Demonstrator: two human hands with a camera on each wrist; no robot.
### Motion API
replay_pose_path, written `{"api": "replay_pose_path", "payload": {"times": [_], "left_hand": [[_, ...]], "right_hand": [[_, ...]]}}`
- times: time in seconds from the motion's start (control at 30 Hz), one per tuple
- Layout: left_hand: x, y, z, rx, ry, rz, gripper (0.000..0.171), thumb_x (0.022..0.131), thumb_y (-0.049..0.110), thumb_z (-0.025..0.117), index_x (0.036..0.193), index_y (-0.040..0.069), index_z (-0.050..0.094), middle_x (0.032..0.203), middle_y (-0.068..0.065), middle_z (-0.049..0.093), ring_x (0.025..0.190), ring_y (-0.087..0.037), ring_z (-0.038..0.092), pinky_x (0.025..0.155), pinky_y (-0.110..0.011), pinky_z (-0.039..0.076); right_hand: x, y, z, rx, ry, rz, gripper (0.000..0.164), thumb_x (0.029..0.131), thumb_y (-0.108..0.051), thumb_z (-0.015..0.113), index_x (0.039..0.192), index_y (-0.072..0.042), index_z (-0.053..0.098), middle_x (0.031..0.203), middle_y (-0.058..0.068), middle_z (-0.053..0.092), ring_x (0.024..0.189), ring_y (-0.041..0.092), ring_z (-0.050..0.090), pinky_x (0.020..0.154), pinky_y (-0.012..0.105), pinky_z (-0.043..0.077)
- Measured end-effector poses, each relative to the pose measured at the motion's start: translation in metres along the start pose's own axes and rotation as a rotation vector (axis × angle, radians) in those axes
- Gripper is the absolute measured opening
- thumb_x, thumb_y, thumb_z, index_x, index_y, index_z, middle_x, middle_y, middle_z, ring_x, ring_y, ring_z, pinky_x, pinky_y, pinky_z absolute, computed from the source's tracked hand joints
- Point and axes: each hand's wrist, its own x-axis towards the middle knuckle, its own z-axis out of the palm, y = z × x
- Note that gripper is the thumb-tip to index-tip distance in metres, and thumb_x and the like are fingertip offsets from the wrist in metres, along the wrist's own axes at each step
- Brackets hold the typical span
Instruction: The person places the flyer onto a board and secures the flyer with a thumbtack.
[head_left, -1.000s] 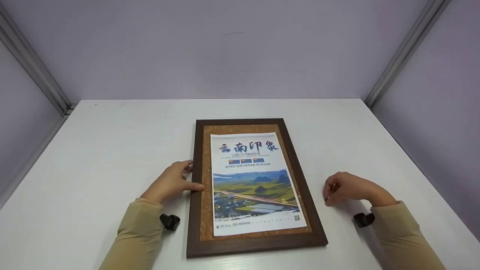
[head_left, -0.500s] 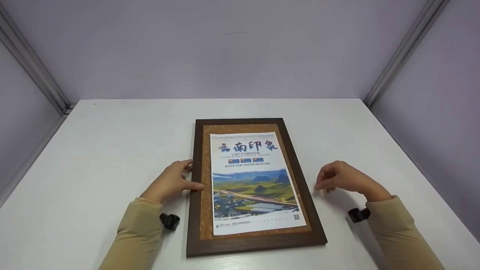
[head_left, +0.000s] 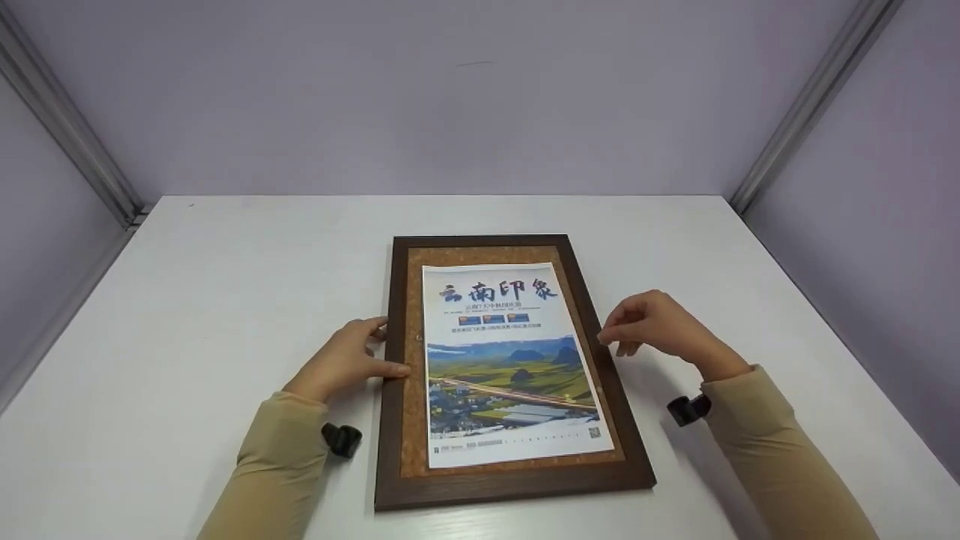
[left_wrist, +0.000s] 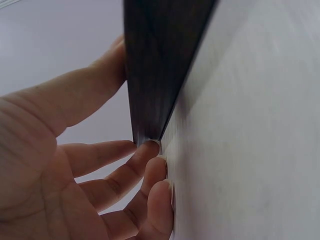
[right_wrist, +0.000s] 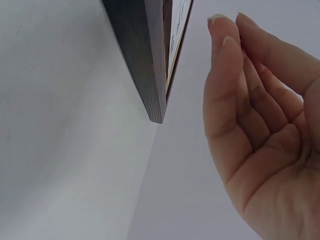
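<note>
A dark brown framed cork board [head_left: 517,491] lies on the white table, with a printed poster [head_left: 487,375] of a landscape and large characters on its cork. At its left side my left hand [head_left: 341,360] holds the frame, thumb over the top edge and fingers against the outer side. My right hand [head_left: 656,322] hovers over the right frame edge, fingertips drawn together in a pinch. In the right wrist view, a tiny dark thing shows between its thumb and fingertips, mostly hidden; its kind I cannot tell.
The white table [head_left: 247,255] runs back to a pale purple wall [head_left: 480,127], with side panels left and right. Metal posts [head_left: 810,105] stand at the corners. Black wrist mounts [head_left: 341,440] sit at both sleeves.
My right hand has moved up and left, from the table right of the board to the board's right edge, fingertips still pinched. The left hand and the board have stayed in place.
</note>
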Motion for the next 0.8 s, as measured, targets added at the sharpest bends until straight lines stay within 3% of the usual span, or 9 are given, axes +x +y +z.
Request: {"api": "replay_pose_path", "payload": {"times": [0.2, 0.4, 0.8], "left_hand": [[0.002, 0.000, -0.001, 0.011, -0.005, 0.011, 0.097, 0.082, 0.033, 0.082, 0.153, -0.005, 0.027, 0.147, -0.029, 0.044, 0.132, -0.046, 0.046, 0.108, -0.055, 0.041], [0.002, 0.000, -0.001, 0.015, -0.008, 0.012, 0.097, 0.082, 0.033, 0.082, 0.153, -0.005, 0.027, 0.147, -0.028, 0.044, 0.133, -0.045, 0.045, 0.109, -0.055, 0.041], [0.002, 0.000, -0.001, 0.030, -0.006, 0.019, 0.096, 0.083, 0.034, 0.081, 0.153, -0.004, 0.028, 0.147, -0.028, 0.045, 0.134, -0.044, 0.045, 0.110, -0.056, 0.039]], "right_hand": [[0.014, -0.005, 0.004, 0.048, 0.042, -0.011, 0.023, 0.091, -0.019, 0.072, 0.097, 0.003, 0.071, 0.089, 0.015, 0.074, 0.071, 0.025, 0.071, 0.068, 0.033, 0.060], [0.029, -0.015, 0.007, 0.120, 0.091, -0.022, 0.022, 0.092, -0.017, 0.071, 0.100, 0.004, 0.071, 0.086, 0.008, 0.074, 0.070, 0.018, 0.070, 0.069, 0.035, 0.061], [0.058, -0.033, 0.016, 0.236, 0.108, -0.058, 0.025, 0.093, -0.018, 0.070, 0.104, 0.006, 0.069, 0.088, 0.001, 0.074, 0.072, 0.012, 0.069, 0.073, 0.029, 0.060]]}}
